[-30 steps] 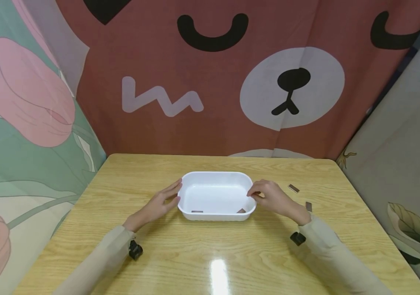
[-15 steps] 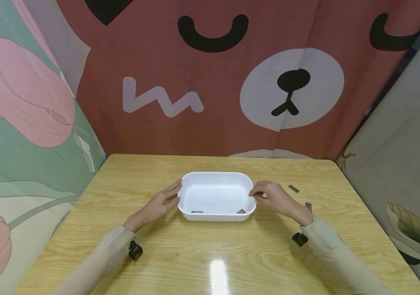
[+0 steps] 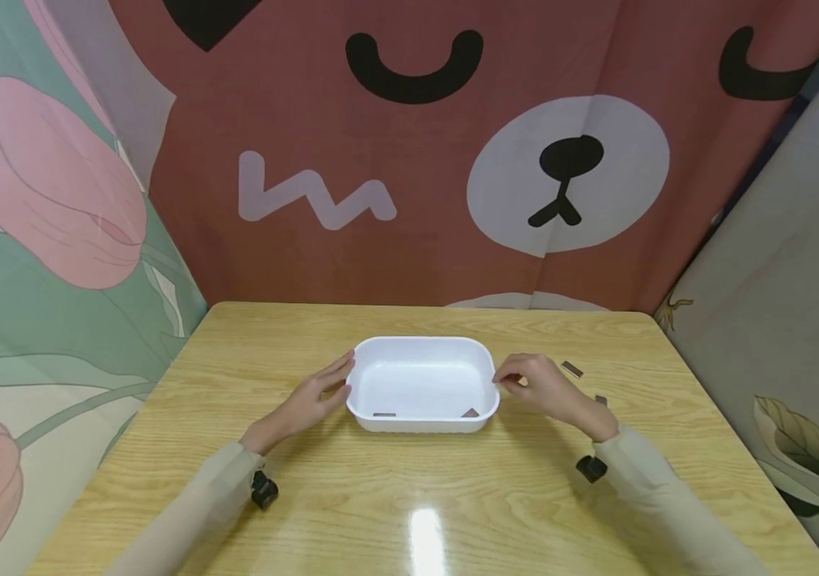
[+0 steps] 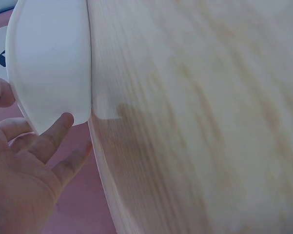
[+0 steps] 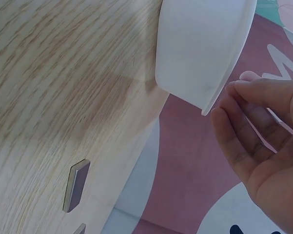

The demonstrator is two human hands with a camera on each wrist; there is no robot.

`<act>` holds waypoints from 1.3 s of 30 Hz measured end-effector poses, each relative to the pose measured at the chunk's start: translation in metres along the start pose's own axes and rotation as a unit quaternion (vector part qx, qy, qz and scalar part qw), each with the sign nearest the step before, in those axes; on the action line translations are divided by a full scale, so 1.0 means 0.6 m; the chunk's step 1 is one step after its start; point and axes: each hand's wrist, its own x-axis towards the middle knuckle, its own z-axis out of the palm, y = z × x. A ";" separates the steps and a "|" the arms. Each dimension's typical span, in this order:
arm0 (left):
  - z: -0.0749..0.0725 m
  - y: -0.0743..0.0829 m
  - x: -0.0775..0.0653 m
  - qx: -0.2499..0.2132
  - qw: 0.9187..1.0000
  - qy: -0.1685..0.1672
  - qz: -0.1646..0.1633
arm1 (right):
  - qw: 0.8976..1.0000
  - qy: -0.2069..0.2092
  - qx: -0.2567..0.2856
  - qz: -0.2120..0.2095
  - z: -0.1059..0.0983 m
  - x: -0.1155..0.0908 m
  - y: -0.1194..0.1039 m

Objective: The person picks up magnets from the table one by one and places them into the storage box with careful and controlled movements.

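Note:
A white plastic basin [image 3: 420,376] stands on the wooden table. Two small dark pieces lie inside along its near side: one at left [image 3: 384,414], one at right [image 3: 470,413]. My left hand [image 3: 309,398] touches the basin's left end with spread, fairly straight fingers; in the left wrist view a fingertip lies against the white wall. Just off the right rim is my right hand [image 3: 542,388], fingers loosely bent and thumb close to the index finger. In the right wrist view nothing shows between those fingertips [image 5: 219,114].
Right of the basin lies a small flat rectangular piece [image 3: 572,369] with shiny edges. A second such piece [image 3: 601,401] is partly hidden by the right wrist. A printed cloth [image 3: 409,256] hangs behind the table [image 3: 273,328], with more cloth on both sides.
My right hand has drawn back a little to the right, from over the basin's right rim to its outer edge. The left hand and the basin have stayed put.

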 end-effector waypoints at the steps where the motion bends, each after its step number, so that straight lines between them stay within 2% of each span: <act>1: 0.000 0.000 0.000 -0.001 1.000 0.001 0.001 | 1.000 0.000 0.001 0.000 -0.001 -0.001 0.001; 11: 0.000 -0.003 -0.002 -0.002 1.000 0.001 0.001 | 0.999 -0.017 0.006 0.040 -0.006 -0.010 0.010; 25: 0.000 -0.007 -0.003 -0.002 1.000 0.000 0.000 | 0.999 0.000 -0.021 0.033 -0.009 -0.016 0.014; 33: 0.000 -0.005 -0.002 -0.009 1.000 -0.008 -0.002 | 0.999 -0.012 -0.020 0.043 -0.013 -0.022 0.018; 39: 0.000 -0.005 -0.001 -0.014 1.000 -0.004 0.000 | 0.999 -0.005 -0.026 0.038 -0.015 -0.026 0.023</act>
